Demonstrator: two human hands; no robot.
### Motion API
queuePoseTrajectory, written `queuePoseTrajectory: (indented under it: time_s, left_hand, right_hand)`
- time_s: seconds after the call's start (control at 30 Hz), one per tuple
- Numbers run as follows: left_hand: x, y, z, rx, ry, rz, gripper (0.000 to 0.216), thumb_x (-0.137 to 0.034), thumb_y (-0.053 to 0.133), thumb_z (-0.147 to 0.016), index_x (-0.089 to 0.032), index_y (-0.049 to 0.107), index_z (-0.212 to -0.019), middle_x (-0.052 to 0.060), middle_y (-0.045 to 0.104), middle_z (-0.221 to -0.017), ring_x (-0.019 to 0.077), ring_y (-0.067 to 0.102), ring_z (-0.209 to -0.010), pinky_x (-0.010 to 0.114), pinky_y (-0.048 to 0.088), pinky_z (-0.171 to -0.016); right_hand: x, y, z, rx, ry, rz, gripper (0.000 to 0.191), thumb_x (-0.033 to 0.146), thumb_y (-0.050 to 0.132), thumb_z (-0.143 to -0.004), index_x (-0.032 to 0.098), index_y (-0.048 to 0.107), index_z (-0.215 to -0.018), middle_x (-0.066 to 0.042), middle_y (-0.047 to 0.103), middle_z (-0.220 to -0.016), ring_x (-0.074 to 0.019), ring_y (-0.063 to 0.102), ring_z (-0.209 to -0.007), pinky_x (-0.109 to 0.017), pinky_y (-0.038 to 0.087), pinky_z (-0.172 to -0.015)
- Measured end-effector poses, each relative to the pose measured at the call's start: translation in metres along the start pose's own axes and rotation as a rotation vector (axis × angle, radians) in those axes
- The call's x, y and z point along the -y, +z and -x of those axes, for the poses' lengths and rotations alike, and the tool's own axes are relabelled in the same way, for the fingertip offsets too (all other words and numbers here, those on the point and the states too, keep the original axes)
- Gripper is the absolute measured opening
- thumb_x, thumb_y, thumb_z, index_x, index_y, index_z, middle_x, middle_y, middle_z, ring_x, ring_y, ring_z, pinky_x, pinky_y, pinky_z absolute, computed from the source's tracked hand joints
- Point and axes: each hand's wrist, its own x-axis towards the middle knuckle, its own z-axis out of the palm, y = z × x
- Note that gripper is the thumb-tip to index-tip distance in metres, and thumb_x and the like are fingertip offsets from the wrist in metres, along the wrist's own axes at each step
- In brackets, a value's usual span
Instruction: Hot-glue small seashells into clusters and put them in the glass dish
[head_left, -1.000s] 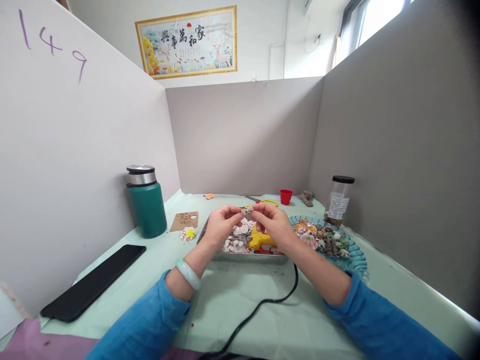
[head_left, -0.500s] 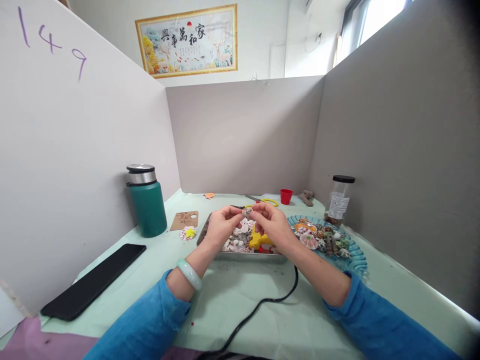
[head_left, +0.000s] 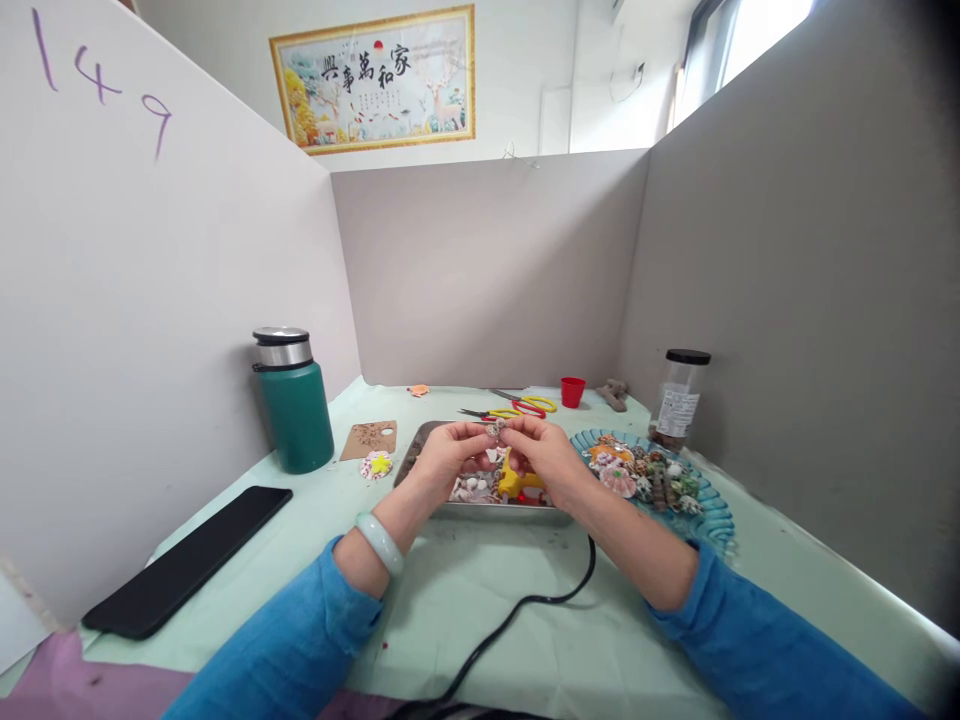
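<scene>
Between my two hands, at the fingertips, is a small speckled shell (head_left: 496, 429). My left hand (head_left: 452, 456) pinches it from the left, and my right hand (head_left: 541, 452) pinches it from the right. Fingers cover part of it, so its full shape is hidden. Beneath the hands lies a metal tray (head_left: 495, 513) with white shells (head_left: 474, 489) and a yellow glue gun (head_left: 514, 482) in it. On the right, a blue scalloped plate (head_left: 716, 500) bears a heap of mixed shells (head_left: 645, 475).
Scissors (head_left: 517, 406) lie behind the tray. A red cup (head_left: 572, 392) and a lidded jar (head_left: 676, 398) stand at the back right. To the left are a green flask (head_left: 292, 405), a brown card (head_left: 369, 440), a flower-like piece (head_left: 376, 465) and a black phone (head_left: 187, 560). A black cable (head_left: 525, 602) runs toward me.
Both hands have come slightly lower and nearer to me, with the small shell still between them. More of the scissors shows behind. The shell appears turned a little.
</scene>
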Motion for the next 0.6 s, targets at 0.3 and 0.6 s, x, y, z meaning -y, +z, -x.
queuePoseTrajectory:
  time_s: [0.3,0.6]
  left_hand:
    - [-0.0026,-0.0025,-0.0014,0.103,-0.098,0.134,0.027,-0.014,0.076,-0.063,-0.009,0.065,-0.087,0.005,0.066,-0.081,0.0078,0.060,-0.056,0.026,0.054,-0.066]
    - [-0.0046,-0.0034,0.0009,0.094,-0.053,0.128,0.024,-0.023,0.072,-0.071,-0.009,0.067,-0.090,0.007,0.067,-0.084,0.0082,0.060,-0.060,0.025,0.054,-0.068]
  right_hand:
    - [0.0017,-0.0006,0.0008,-0.056,0.070,-0.007,0.015,0.028,0.064,-0.067,0.017,0.056,-0.069,0.004,0.052,-0.052,-0.0050,0.044,-0.042,-0.016,0.032,-0.037]
    - [0.0007,-0.0004,0.0002,-0.042,-0.038,0.009,0.019,0.034,0.066,-0.065,0.017,0.058,-0.072,0.004,0.054,-0.057,-0.0052,0.045,-0.043,-0.017,0.033,-0.039]
